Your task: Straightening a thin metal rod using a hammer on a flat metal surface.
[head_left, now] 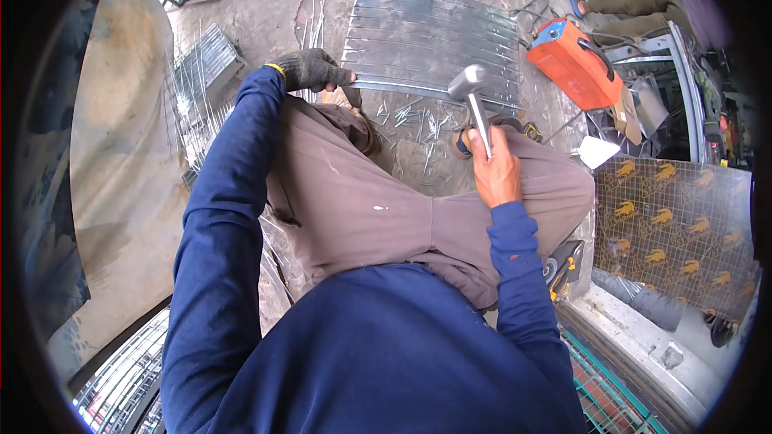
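My left hand point(315, 71), in a dark grey glove with bare fingertips, is closed on the left end of a thin metal strip point(398, 88) at the near edge of a row of flat grey metal strips point(430, 28) on the floor. My bare right hand point(497, 169) grips a hammer point(478, 108) by its handle. The silvery hammer head is raised toward the strip's right part; whether they touch I cannot tell. Short metal pieces point(418, 122) lie scattered between my feet, just below the strip.
An orange welding machine point(572, 64) with cables stands at the right, near another person's legs point(635, 12). Bundled metal pieces point(207, 64) and thin rods point(318, 16) lie at the left. A patterned board point(671, 229) is at the right; a stained sheet point(121, 137) hangs far left.
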A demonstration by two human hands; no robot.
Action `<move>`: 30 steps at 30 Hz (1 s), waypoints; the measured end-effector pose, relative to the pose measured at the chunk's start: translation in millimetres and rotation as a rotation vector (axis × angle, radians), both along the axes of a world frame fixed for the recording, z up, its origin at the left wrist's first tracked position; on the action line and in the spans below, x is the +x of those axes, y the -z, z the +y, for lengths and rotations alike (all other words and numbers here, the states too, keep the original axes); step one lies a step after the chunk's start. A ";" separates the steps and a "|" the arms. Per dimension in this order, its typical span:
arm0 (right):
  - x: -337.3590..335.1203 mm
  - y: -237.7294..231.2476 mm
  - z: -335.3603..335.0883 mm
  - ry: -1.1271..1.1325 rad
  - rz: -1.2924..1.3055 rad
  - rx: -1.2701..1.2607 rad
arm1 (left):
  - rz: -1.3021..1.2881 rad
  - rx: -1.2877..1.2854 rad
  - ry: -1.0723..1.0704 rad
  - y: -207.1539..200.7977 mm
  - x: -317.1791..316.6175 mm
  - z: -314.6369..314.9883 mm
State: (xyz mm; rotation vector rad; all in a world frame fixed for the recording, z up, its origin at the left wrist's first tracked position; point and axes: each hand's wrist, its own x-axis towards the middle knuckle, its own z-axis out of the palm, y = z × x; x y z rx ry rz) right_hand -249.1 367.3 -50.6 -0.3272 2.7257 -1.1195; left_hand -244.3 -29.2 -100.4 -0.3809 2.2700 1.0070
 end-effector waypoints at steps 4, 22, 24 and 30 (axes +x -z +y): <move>4.6 -16.7 -8.9 0.013 -0.057 -0.085 | 0.009 -0.028 0.017 -3.8 2.3 0.3; 7.5 -30.5 -26.5 0.010 -0.076 -0.180 | -0.033 -0.032 -0.030 -8.4 5.0 -0.9; 11.2 -18.2 -24.0 -0.014 0.015 -0.217 | -0.017 0.050 -0.027 -5.3 3.7 -0.2; 8.3 -14.1 -33.0 -0.052 -0.037 -0.100 | -0.069 0.003 -0.040 -14.5 3.1 4.8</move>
